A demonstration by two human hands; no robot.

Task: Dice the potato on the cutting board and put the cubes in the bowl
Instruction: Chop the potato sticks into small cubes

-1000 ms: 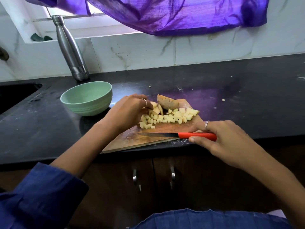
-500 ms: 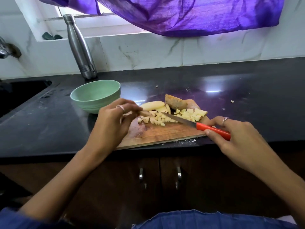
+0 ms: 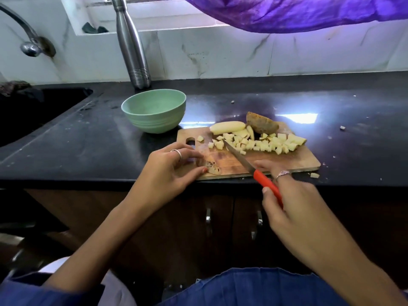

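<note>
A wooden cutting board (image 3: 293, 161) lies at the counter's front edge. Several pale potato cubes (image 3: 262, 143) are spread along its far side, with a peeled slab (image 3: 227, 127) and a skin-on potato piece (image 3: 261, 125) behind them. My left hand (image 3: 170, 171) pinches a small skin-on potato piece (image 3: 210, 167) against the board's near left corner. My right hand (image 3: 295, 199) grips a red-handled knife (image 3: 268, 186); its blade points up-left, tip among the cubes. The green bowl (image 3: 154, 111) stands beyond the board's left end and looks empty.
A steel bottle (image 3: 132, 43) stands against the marble wall behind the bowl. A black sink (image 3: 33, 111) with a tap (image 3: 28, 45) is at the left. Stray potato bits (image 3: 314, 175) lie on the black counter (image 3: 88, 149). A purple cloth (image 3: 309, 12) hangs above.
My left hand drew a skin-on piece from the pile down to the board's near left corner. The knife swung from lying flat to pointing up-left into the cubes. The camera shifted closer.
</note>
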